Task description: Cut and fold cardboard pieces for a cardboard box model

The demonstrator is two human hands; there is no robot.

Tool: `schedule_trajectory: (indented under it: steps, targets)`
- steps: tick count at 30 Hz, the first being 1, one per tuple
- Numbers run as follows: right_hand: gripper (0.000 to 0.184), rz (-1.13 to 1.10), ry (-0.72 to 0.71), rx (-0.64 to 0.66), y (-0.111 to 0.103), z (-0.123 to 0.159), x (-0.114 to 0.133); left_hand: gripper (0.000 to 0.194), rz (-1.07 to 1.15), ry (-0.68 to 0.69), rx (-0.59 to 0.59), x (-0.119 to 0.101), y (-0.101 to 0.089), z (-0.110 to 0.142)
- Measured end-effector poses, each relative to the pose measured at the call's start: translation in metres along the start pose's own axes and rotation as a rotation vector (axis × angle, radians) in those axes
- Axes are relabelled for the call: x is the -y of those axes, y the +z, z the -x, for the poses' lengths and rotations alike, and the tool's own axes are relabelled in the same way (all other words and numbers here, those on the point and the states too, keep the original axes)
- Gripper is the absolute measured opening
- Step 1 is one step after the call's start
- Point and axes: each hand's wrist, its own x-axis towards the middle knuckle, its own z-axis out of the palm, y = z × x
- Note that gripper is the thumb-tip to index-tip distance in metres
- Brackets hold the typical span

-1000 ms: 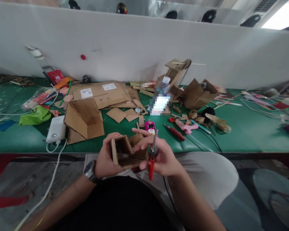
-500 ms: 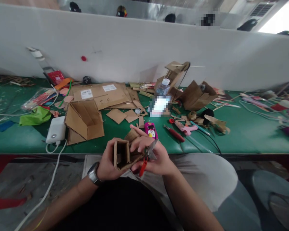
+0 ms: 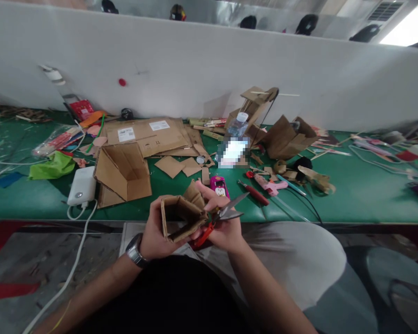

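My left hand [image 3: 153, 232] is closed around a small open cardboard box [image 3: 178, 217], held over my lap just in front of the green table [image 3: 351, 195]. My right hand [image 3: 223, 227] grips red-handled scissors [image 3: 223, 217], whose blades are apart and point right, away from the box. The fingers of that hand also touch the box's right flap. A watch sits on my left wrist.
On the table lie a larger open cardboard box [image 3: 123, 172], flat cardboard sheets [image 3: 149, 134], a white power bank [image 3: 81, 185] with a cable, a pink glue gun [image 3: 270, 184], a water bottle [image 3: 235, 134], a red-handled tool [image 3: 254, 192] and cardboard scraps. A white partition wall stands behind.
The scissors have swung from pointing upward to pointing right, with the blades now apart. The box has tilted so its opening faces more to the left and up.
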Motion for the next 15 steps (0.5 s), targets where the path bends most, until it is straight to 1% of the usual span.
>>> schedule_trajectory:
  steps: [2,4,6,8,9,11,12,15]
  targets:
    - [0.061,-0.005,-0.025,-0.017,0.001,0.002,-0.003,0.102,0.065,0.013,0.068,0.003,-0.005,0.0]
    - [0.059,-0.031,-0.074,-0.008,0.0,0.003,-0.004,0.109,0.19,0.007,0.192,0.004,-0.011,-0.001]
    - [0.059,-0.069,-0.116,0.014,0.001,0.003,-0.003,0.112,0.322,-0.028,0.323,0.004,-0.016,-0.003]
    - [0.062,-0.114,-0.117,0.023,0.003,0.004,-0.003,0.112,0.395,-0.066,0.408,0.004,-0.019,-0.004]
    - [0.064,-0.14,-0.097,0.018,0.005,0.005,-0.003,0.113,0.404,-0.072,0.427,0.004,-0.019,-0.003]
    - [0.066,-0.199,-0.039,-0.011,0.009,0.008,-0.004,0.116,0.371,-0.07,0.412,0.005,-0.02,-0.001]
    - [0.067,-0.22,-0.014,-0.036,0.012,0.009,-0.005,0.117,0.325,-0.057,0.379,0.006,-0.02,0.001]
    - [0.065,-0.214,0.04,-0.123,0.017,0.009,-0.009,0.115,0.155,-0.022,0.22,0.009,-0.022,0.002]
